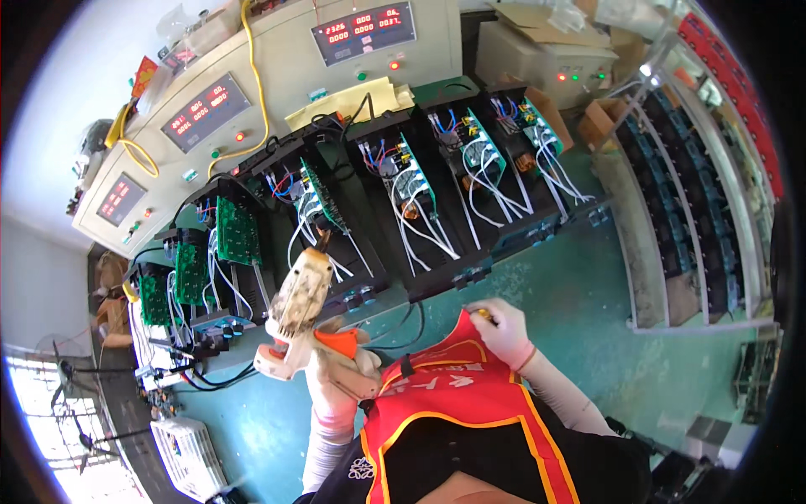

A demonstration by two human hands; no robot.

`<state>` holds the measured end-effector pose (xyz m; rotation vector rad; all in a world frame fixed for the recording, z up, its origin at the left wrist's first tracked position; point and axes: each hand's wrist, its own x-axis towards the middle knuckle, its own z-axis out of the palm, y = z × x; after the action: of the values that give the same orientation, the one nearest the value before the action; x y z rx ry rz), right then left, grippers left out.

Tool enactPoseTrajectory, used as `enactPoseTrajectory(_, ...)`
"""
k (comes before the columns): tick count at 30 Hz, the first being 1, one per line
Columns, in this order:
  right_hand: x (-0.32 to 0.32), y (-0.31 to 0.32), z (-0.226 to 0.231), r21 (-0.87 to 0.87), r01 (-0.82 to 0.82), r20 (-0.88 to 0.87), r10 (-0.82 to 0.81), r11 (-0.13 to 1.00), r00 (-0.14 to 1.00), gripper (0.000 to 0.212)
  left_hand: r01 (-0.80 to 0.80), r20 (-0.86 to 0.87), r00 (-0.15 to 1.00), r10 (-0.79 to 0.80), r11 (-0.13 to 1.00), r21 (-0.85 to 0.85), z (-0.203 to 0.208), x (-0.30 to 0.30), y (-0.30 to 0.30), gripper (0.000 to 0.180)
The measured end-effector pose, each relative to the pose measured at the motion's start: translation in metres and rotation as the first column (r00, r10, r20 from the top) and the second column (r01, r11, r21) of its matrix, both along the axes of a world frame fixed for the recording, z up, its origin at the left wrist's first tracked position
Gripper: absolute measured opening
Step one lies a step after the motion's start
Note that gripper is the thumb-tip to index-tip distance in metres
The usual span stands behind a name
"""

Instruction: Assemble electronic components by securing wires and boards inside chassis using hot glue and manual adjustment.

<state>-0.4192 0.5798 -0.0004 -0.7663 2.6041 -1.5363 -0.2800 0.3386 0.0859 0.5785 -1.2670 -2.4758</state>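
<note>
My left hand (363, 367), in a white glove, is wrapped round the grip of a stained white glue gun (300, 294) with an orange trigger (337, 343). Its dark nozzle (322, 242) points away from me, over the front of an open black device housing (357, 265). My right hand (504, 332), also gloved, is closed at the edge of my red apron (445, 378). A small yellow bit shows between its fingers; I cannot tell whether this is apron trim or a separate part.
Several open black housings with green circuit boards (238, 231) and white wires line the bench (537, 277). Behind them stand beige test panels (285, 92) with red displays. A metal rack (634, 244) holds black units at right. A white crate (189, 458) stands at lower left.
</note>
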Motion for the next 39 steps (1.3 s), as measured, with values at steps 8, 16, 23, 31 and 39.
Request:
enactPoseTrajectory(8,-0.054,0.013,-0.005,-0.175,0.116,0.164,-0.087,0.978,0.983,0.017,-0.095,-0.095,0.991,0.095,0.995,0.0,0.035,-0.049,0.051,0.063)
enactPoseTrajectory(16,-0.057,-0.018,-0.083,-0.548,0.129,0.457,0.166,0.827,0.874,0.026,-0.062,-0.095,0.994,0.056,0.996,-0.061,0.037,-0.072,0.048,0.062)
enactPoseTrajectory(23,-0.034,-0.007,-0.061,-0.374,0.307,0.446,-0.121,0.875,0.887,0.023,0.02,0.066,0.998,-0.002,0.961,-0.275,0.049,-0.089,0.043,0.03)
enactPoseTrajectory(31,-0.013,0.029,-0.06,-0.321,0.405,0.096,-0.396,0.856,0.913,0.01,0.061,0.243,0.97,0.004,0.964,-0.26,-0.004,-0.108,0.047,0.026)
enactPoseTrajectory(39,-0.007,0.023,0.047,-0.018,-0.047,-0.365,0.038,0.999,0.93,0.028,0.192,0.402,0.912,-0.079,0.949,-0.251,-0.022,-0.131,0.036,0.03)
